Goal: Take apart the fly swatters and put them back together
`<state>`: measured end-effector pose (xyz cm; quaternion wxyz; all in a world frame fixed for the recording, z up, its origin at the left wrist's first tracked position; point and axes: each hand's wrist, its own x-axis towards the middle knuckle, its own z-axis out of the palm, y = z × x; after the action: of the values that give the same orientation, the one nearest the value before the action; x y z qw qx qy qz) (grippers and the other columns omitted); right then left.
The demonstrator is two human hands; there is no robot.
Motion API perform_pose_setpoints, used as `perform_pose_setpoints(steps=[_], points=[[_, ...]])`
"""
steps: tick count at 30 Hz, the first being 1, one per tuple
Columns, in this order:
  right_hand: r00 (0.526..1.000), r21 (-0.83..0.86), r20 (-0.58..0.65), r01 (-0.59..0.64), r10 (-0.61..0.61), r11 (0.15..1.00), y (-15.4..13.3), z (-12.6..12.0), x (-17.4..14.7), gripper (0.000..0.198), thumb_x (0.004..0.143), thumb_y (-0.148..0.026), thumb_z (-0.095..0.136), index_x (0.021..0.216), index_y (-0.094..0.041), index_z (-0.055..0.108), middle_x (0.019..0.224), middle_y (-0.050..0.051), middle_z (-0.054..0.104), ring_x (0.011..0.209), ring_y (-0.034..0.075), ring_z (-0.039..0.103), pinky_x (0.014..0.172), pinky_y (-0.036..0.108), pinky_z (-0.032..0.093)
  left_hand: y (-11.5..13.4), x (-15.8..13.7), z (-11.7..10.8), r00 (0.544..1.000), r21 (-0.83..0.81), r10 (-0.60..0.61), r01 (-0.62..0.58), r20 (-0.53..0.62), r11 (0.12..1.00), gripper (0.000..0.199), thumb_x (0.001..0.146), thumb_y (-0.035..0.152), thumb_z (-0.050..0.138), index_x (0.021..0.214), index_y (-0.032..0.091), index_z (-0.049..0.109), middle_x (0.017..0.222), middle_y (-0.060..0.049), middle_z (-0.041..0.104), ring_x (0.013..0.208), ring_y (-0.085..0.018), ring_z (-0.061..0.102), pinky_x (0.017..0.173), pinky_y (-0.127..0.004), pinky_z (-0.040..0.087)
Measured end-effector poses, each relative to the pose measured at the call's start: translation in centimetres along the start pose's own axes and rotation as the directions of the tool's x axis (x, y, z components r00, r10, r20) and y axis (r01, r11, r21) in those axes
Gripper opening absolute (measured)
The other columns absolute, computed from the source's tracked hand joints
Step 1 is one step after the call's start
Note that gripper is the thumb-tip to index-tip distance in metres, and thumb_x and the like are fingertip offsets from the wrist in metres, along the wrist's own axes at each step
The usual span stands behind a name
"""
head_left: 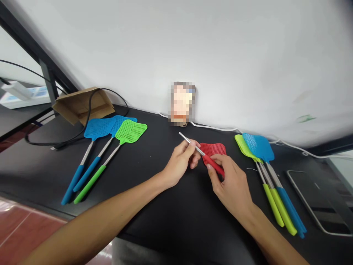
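Between my two hands is a red fly swatter handle [214, 165] with a silver metal rod that slants up to the left. My left hand [176, 162] pinches the rod near its middle, and the rod's bare end sticks out past the thumb. My right hand [233, 180] is closed around the red grip. Behind the handle lies a red mesh swatter head [213, 148] on the black table [154, 206]; its lower part is hidden by the handle and my right hand. The rod's visible end does not touch this head.
On the left lie blue fly swatters [99, 128] and a green fly swatter [131, 131], near an open cardboard box [85, 105] and a black cable [89, 103]. To the right are yellow-green swatters [245, 147], blue swatters [259, 147] and a phone [317, 202]. A blurred-out object [182, 103] leans against the wall.
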<state>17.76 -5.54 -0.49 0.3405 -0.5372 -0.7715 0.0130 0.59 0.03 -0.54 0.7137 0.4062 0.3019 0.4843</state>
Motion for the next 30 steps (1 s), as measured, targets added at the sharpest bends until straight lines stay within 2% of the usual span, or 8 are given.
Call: perform_pose_setpoints(steps=[5,11,16,20,22,24,27,30], points=[[0.998,-0.038,-0.008,0.067,-0.067,0.997,0.0,-0.3,0.2,0.010,0.100,-0.022,0.058,0.109,-0.019,0.059,0.093,0.006,0.068,0.086,0.022,0.066,0.076,0.035,0.052,0.3,0.5,-0.4,0.991,0.005,0.081,-0.081,-0.103,0.997,0.033,0.099,0.049,0.059,0.090,0.018,0.054,0.059,0.008,0.042,0.049,-0.007,0.037,0.051,-0.022,0.030],[0.995,-0.008,-0.054,0.077,-0.078,0.997,-0.5,-0.5,0.0,0.008,0.099,-0.020,0.059,0.105,-0.019,0.064,0.084,0.004,0.071,0.072,0.018,0.067,0.067,0.030,0.050,-0.2,0.3,-0.5,0.991,0.007,0.133,-0.133,-0.024,0.991,0.035,0.096,0.052,0.063,0.089,0.018,0.054,0.058,0.008,0.042,0.050,-0.007,0.038,0.052,-0.023,0.030],[0.989,0.179,0.069,-0.139,0.129,0.974,-1.3,-0.9,-0.4,0.011,0.101,-0.029,0.057,0.099,-0.020,0.064,0.072,0.000,0.069,0.057,0.015,0.062,0.054,0.026,0.044,-0.7,0.0,-0.5,0.985,0.004,0.171,-0.171,0.027,0.985,0.032,0.100,0.048,0.059,0.090,0.018,0.053,0.056,0.009,0.041,0.050,-0.007,0.034,0.054,-0.023,0.028],[0.860,0.541,0.394,-0.501,0.323,0.675,-1.6,-0.8,-0.1,0.027,0.102,-0.045,0.054,0.094,-0.021,0.063,0.066,-0.001,0.064,0.051,0.013,0.058,0.046,0.024,0.043,-0.8,0.1,-0.6,0.988,-0.003,0.143,-0.143,0.050,0.990,0.033,0.100,0.049,0.058,0.090,0.018,0.052,0.054,0.010,0.038,0.049,-0.007,0.029,0.053,-0.023,0.025],[0.790,0.637,0.518,-0.612,0.328,0.469,-1.7,-0.5,0.1,0.033,0.101,-0.052,0.052,0.096,-0.021,0.062,0.065,-0.002,0.062,0.048,0.014,0.056,0.041,0.023,0.041,-0.8,0.2,-0.5,0.992,-0.006,0.115,-0.115,0.050,0.993,0.035,0.101,0.051,0.056,0.089,0.018,0.052,0.054,0.009,0.038,0.049,-0.007,0.029,0.053,-0.023,0.025],[0.761,0.651,0.576,-0.648,0.298,0.395,-1.7,-0.4,0.2,0.036,0.101,-0.056,0.050,0.098,-0.021,0.061,0.065,-0.001,0.063,0.047,0.014,0.056,0.040,0.024,0.041,-0.9,0.1,-0.3,0.995,0.040,0.082,-0.084,0.058,0.996,0.039,0.100,0.055,0.054,0.089,0.017,0.054,0.057,0.008,0.040,0.051,-0.008,0.032,0.053,-0.023,0.028],[0.829,0.543,0.495,-0.530,0.262,0.651,-1.3,-0.6,0.4,0.038,0.101,-0.054,0.051,0.092,-0.020,0.064,0.068,0.002,0.066,0.053,0.015,0.059,0.049,0.025,0.043,-1.0,0.0,-0.2,0.996,0.143,0.062,-0.071,0.062,0.987,0.047,0.098,0.060,0.052,0.083,0.016,0.055,0.063,0.005,0.044,0.055,-0.009,0.038,0.055,-0.024,0.033],[0.932,0.203,0.233,-0.326,0.277,0.924,0.2,-1.1,0.8,0.041,0.100,-0.053,0.054,0.079,-0.020,0.065,0.064,0.001,0.062,0.056,0.015,0.055,0.056,0.027,0.039,-0.8,0.1,-0.3,0.997,0.122,0.064,-0.069,0.045,0.990,0.048,0.100,0.058,0.049,0.074,0.017,0.048,0.069,0.003,0.045,0.058,-0.009,0.039,0.055,-0.023,0.033]])
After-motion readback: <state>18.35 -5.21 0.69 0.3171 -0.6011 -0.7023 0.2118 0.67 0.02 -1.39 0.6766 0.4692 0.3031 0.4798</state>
